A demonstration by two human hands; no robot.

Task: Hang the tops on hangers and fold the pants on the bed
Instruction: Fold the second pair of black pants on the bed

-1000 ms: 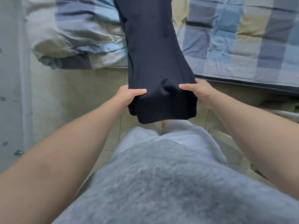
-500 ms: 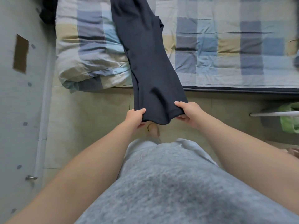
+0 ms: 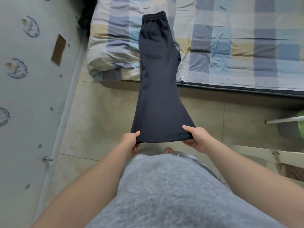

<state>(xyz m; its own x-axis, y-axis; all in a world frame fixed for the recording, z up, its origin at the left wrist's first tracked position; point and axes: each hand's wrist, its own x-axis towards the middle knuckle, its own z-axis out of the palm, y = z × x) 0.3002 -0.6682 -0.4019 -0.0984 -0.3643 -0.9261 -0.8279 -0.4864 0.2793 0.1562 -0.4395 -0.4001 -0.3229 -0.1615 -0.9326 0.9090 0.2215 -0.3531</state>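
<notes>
— What is changing for us here?
— We are now pinching the dark pants [image 3: 158,79] right at the hem. A second ago our hands were gripping higher up the legs, with the hem drooping below them. Our left hand [image 3: 131,140] is pinching the left hem corner, thumb on top, and our right hand [image 3: 197,139] is pinching the right corner the same way.
— And where are the pants lying?
— The waistband [image 3: 153,16] is resting on the bed [image 3: 230,46], while the legs are spanning the gap above the floor to our hands, pulled fairly flat.
— What is that meaning for the task?
— We are judging that the legs are lying stacked and we are getting ready to carry the hem up toward the waistband. No tops or hangers are showing.
— And the room?
— The bed is wearing a checked cover, with a bunched duvet [image 3: 111,55] at its left end. Beige tiles [image 3: 102,112] are running beneath us, a grey patterned panel [image 3: 32,96] is standing on our left, and a white bar [image 3: 284,120] is poking in from the right
</notes>
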